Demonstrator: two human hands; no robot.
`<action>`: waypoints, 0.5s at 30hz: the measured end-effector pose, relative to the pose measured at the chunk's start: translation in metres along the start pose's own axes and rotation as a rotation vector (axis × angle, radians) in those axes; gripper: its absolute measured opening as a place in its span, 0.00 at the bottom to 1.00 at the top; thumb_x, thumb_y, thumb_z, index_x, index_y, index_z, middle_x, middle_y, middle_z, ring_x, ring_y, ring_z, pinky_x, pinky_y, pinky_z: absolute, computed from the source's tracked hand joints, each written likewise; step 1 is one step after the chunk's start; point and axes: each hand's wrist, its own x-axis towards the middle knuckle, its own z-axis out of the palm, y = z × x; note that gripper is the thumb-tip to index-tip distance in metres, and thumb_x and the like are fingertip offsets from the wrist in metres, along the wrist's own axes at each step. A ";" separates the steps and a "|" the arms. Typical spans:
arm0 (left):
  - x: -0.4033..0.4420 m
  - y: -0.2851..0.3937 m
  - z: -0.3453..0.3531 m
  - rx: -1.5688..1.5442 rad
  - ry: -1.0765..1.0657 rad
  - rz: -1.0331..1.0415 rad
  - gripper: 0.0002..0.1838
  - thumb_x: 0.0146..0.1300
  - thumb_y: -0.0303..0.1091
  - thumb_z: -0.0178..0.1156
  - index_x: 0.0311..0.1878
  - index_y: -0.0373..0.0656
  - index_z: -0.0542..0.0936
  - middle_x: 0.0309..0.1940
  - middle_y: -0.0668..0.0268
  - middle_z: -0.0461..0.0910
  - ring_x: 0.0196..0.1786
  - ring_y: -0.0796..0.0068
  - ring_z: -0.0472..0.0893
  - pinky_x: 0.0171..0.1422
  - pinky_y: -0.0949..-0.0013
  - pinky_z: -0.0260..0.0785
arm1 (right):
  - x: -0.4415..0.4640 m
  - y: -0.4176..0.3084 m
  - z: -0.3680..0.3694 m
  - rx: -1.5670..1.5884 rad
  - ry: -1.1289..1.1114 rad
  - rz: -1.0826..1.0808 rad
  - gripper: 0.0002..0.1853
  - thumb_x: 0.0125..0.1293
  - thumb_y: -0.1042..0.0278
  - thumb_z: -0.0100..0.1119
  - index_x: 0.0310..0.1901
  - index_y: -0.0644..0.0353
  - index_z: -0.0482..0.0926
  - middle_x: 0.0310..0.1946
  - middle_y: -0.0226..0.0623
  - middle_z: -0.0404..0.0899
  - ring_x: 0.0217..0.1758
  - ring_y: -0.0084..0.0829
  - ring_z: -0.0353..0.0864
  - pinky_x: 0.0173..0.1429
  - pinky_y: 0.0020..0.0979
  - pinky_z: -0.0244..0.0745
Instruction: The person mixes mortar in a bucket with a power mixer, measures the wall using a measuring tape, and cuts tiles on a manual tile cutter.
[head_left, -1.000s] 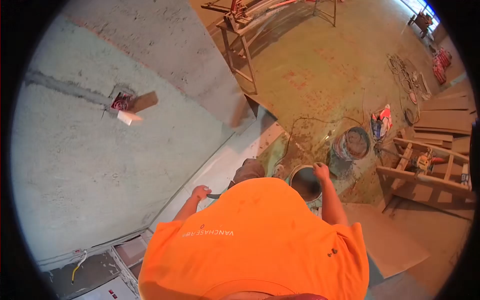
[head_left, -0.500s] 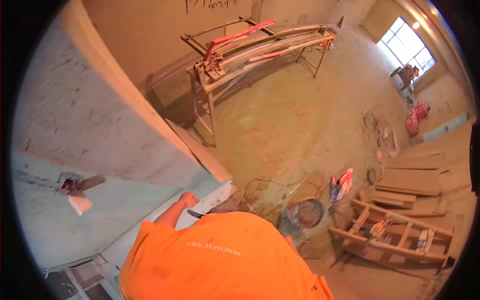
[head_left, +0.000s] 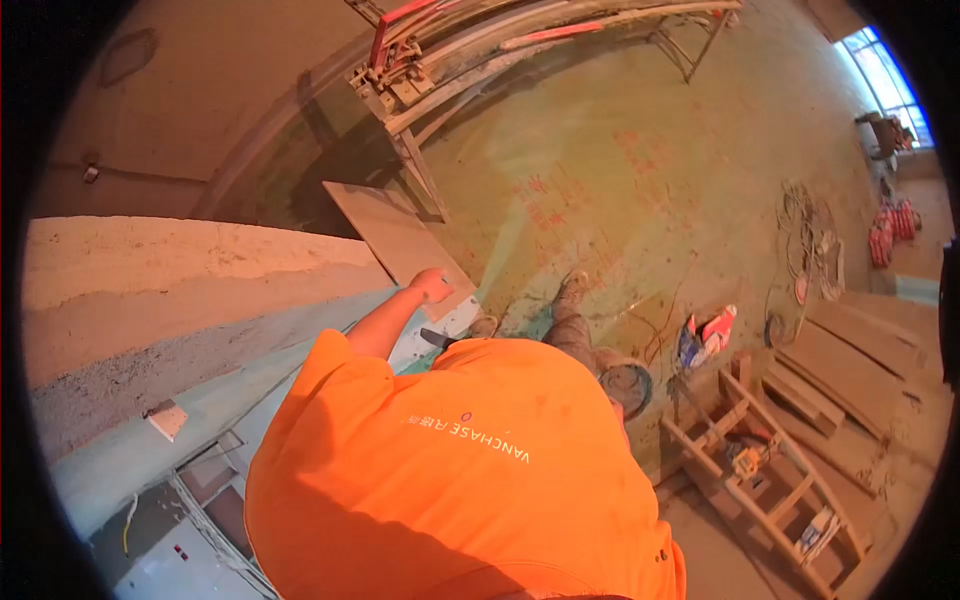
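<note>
My left hand (head_left: pixel 432 286) reaches out past my orange shirt (head_left: pixel 470 450), its fingers curled. It is over the near end of a flat tan board (head_left: pixel 390 230) beside the wall end; whether it grips the board or something small I cannot make out. A dark flat piece (head_left: pixel 437 338) shows just below that hand, at the shirt's edge. My right hand is hidden behind my body, with only a sliver of arm along the shirt's right edge. Close to that side stands a dark bucket (head_left: pixel 628 386), partly covered by my leg and shirt.
A long wooden trestle frame (head_left: pixel 480 75) with red parts stands ahead. At right lie a wooden ladder-like frame (head_left: pixel 770 490), stacked brown boards (head_left: pixel 850 350), a red and white bag (head_left: pixel 712 335) and a coiled cable (head_left: pixel 800 235). The wall (head_left: pixel 200 300) borders my left.
The view has tilted down and turned, so the trestle sits higher and my leg shows. My left hand has moved forward from the wall's base to the board. The bucket is more covered.
</note>
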 end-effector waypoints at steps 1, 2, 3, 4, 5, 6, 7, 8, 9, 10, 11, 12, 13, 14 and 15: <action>0.000 0.014 -0.011 0.003 0.010 -0.023 0.32 0.58 0.57 0.63 0.54 0.39 0.82 0.53 0.44 0.81 0.58 0.47 0.80 0.63 0.53 0.73 | 0.021 0.011 -0.008 -0.087 -0.036 -0.012 0.16 0.68 0.55 0.60 0.40 0.63 0.85 0.28 0.36 0.83 0.29 0.28 0.83 0.32 0.35 0.77; -0.004 0.032 -0.020 -0.042 -0.092 -0.116 0.31 0.58 0.57 0.64 0.54 0.39 0.82 0.53 0.45 0.82 0.58 0.47 0.81 0.63 0.53 0.73 | 0.045 0.018 -0.020 -0.162 -0.067 -0.020 0.16 0.68 0.55 0.60 0.40 0.63 0.85 0.27 0.36 0.82 0.28 0.29 0.82 0.31 0.36 0.76; -0.005 0.055 -0.040 -0.091 -0.180 -0.209 0.31 0.58 0.57 0.64 0.54 0.39 0.83 0.52 0.45 0.82 0.57 0.48 0.81 0.63 0.54 0.73 | 0.074 0.025 -0.033 -0.240 -0.099 -0.037 0.16 0.67 0.56 0.60 0.39 0.63 0.85 0.26 0.36 0.82 0.27 0.29 0.81 0.30 0.36 0.75; 0.006 0.071 -0.064 -0.136 -0.250 -0.296 0.31 0.57 0.56 0.65 0.54 0.39 0.83 0.52 0.46 0.82 0.56 0.48 0.81 0.63 0.55 0.72 | 0.106 0.031 -0.049 -0.307 -0.114 -0.058 0.16 0.67 0.56 0.60 0.39 0.63 0.84 0.25 0.37 0.81 0.26 0.29 0.80 0.29 0.36 0.74; 0.016 0.075 -0.070 -0.126 -0.215 -0.316 0.31 0.57 0.56 0.65 0.54 0.39 0.83 0.52 0.46 0.82 0.56 0.48 0.81 0.63 0.55 0.72 | 0.138 0.032 -0.066 -0.365 -0.128 -0.076 0.16 0.67 0.56 0.60 0.39 0.63 0.84 0.24 0.37 0.81 0.25 0.30 0.79 0.28 0.36 0.73; 0.016 0.068 -0.058 -0.094 -0.184 -0.346 0.30 0.57 0.56 0.66 0.54 0.41 0.83 0.52 0.46 0.82 0.56 0.49 0.81 0.63 0.54 0.72 | 0.168 0.032 -0.084 -0.420 -0.139 -0.092 0.16 0.66 0.56 0.60 0.39 0.63 0.84 0.23 0.38 0.80 0.24 0.30 0.79 0.27 0.36 0.72; 0.011 0.069 -0.052 -0.064 -0.157 -0.375 0.29 0.57 0.56 0.66 0.54 0.42 0.83 0.52 0.47 0.82 0.56 0.49 0.81 0.62 0.54 0.72 | 0.201 0.033 -0.101 -0.440 -0.131 -0.097 0.16 0.66 0.56 0.60 0.38 0.63 0.83 0.22 0.38 0.80 0.23 0.31 0.78 0.26 0.36 0.71; 0.012 0.077 -0.064 -0.054 -0.133 -0.391 0.29 0.57 0.56 0.66 0.54 0.42 0.83 0.52 0.47 0.82 0.56 0.49 0.81 0.62 0.54 0.72 | 0.240 0.031 -0.122 -0.446 -0.111 -0.101 0.15 0.66 0.56 0.60 0.38 0.63 0.83 0.21 0.38 0.79 0.22 0.31 0.77 0.25 0.37 0.70; 0.019 0.085 -0.077 -0.077 -0.063 -0.386 0.30 0.57 0.56 0.66 0.55 0.45 0.82 0.55 0.48 0.81 0.59 0.49 0.79 0.63 0.53 0.72 | 0.281 0.030 -0.144 -0.426 -0.073 -0.095 0.15 0.66 0.56 0.60 0.38 0.63 0.83 0.20 0.39 0.79 0.21 0.31 0.76 0.24 0.37 0.69; 0.021 0.094 -0.087 -0.104 -0.001 -0.382 0.30 0.57 0.56 0.66 0.57 0.47 0.81 0.58 0.48 0.79 0.61 0.49 0.78 0.65 0.52 0.71 | 0.319 0.026 -0.162 -0.348 -0.036 -0.076 0.15 0.65 0.56 0.60 0.38 0.63 0.83 0.19 0.39 0.78 0.20 0.32 0.75 0.23 0.37 0.68; 0.020 0.104 -0.091 -0.139 0.047 -0.382 0.31 0.57 0.57 0.66 0.59 0.49 0.79 0.61 0.49 0.77 0.63 0.49 0.77 0.66 0.51 0.70 | 0.325 -0.016 -0.189 -0.116 -0.027 0.023 0.13 0.69 0.56 0.57 0.37 0.59 0.81 0.20 0.36 0.78 0.19 0.30 0.74 0.22 0.35 0.68; 0.023 0.118 -0.104 -0.147 0.049 -0.394 0.31 0.57 0.57 0.66 0.59 0.49 0.79 0.61 0.49 0.77 0.63 0.49 0.77 0.66 0.51 0.70 | 0.330 -0.062 -0.216 0.118 0.004 0.117 0.12 0.72 0.56 0.55 0.36 0.55 0.79 0.22 0.33 0.77 0.18 0.29 0.73 0.21 0.33 0.68; 0.035 0.133 -0.128 -0.114 0.141 -0.404 0.31 0.59 0.57 0.66 0.61 0.49 0.78 0.62 0.49 0.76 0.65 0.49 0.75 0.67 0.52 0.69 | 0.350 -0.083 -0.228 0.107 0.003 0.110 0.12 0.72 0.56 0.55 0.36 0.55 0.79 0.22 0.33 0.77 0.18 0.29 0.73 0.21 0.33 0.68; 0.056 0.146 -0.150 -0.084 0.233 -0.408 0.32 0.60 0.57 0.65 0.63 0.49 0.77 0.64 0.50 0.75 0.66 0.50 0.74 0.69 0.53 0.68 | 0.370 -0.101 -0.242 0.319 0.037 0.149 0.10 0.71 0.59 0.56 0.39 0.56 0.79 0.22 0.34 0.77 0.19 0.29 0.74 0.22 0.34 0.69; 0.075 0.147 -0.162 -0.088 0.328 -0.323 0.33 0.61 0.57 0.65 0.65 0.49 0.76 0.67 0.50 0.71 0.69 0.50 0.70 0.72 0.52 0.64 | 0.390 -0.116 -0.258 0.530 0.072 0.188 0.09 0.70 0.62 0.57 0.42 0.58 0.79 0.22 0.36 0.77 0.21 0.30 0.75 0.23 0.35 0.69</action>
